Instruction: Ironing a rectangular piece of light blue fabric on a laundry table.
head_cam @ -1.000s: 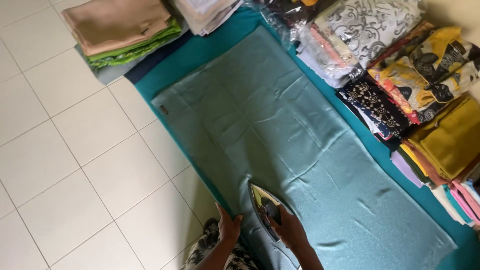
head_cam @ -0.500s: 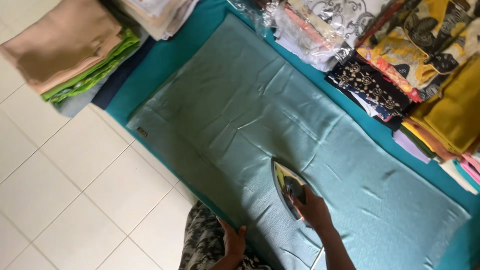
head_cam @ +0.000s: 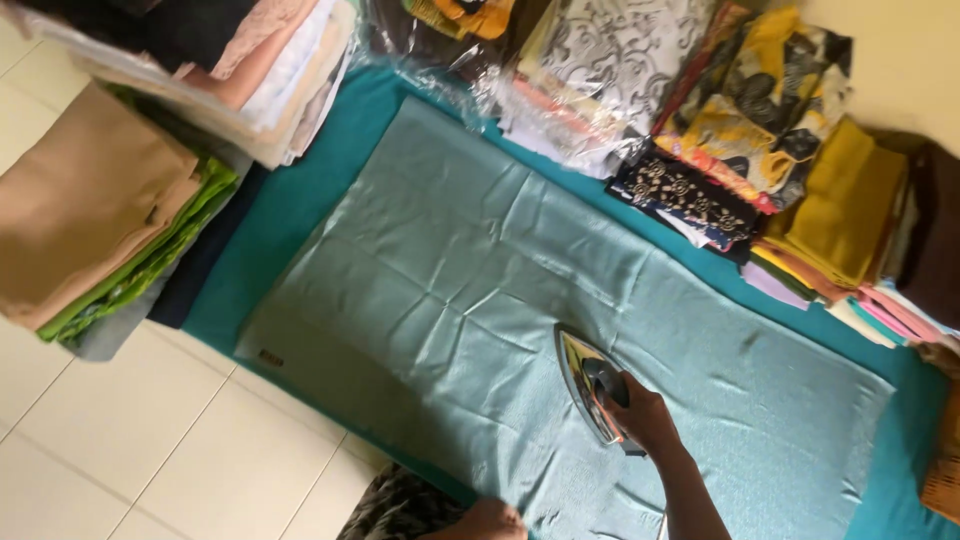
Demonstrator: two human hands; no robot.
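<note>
I see a clothes iron [head_cam: 590, 395] resting flat on a pale teal satin cloth [head_cam: 480, 300], toward the cloth's near edge. My right hand [head_cam: 645, 415] grips its handle, fingers wrapped fully closed. My left hand [head_cam: 490, 520] lies at the cloth's near edge; I cannot tell how its fingers sit. The cloth is spread over a darker teal mat [head_cam: 300, 200] on the tiled floor [head_cam: 150, 450]. Beyond the cloth sit stacks of folded fabrics [head_cam: 760, 130]. Pressing looks underway; creases beyond the iron need smooth, flat strokes.
</note>
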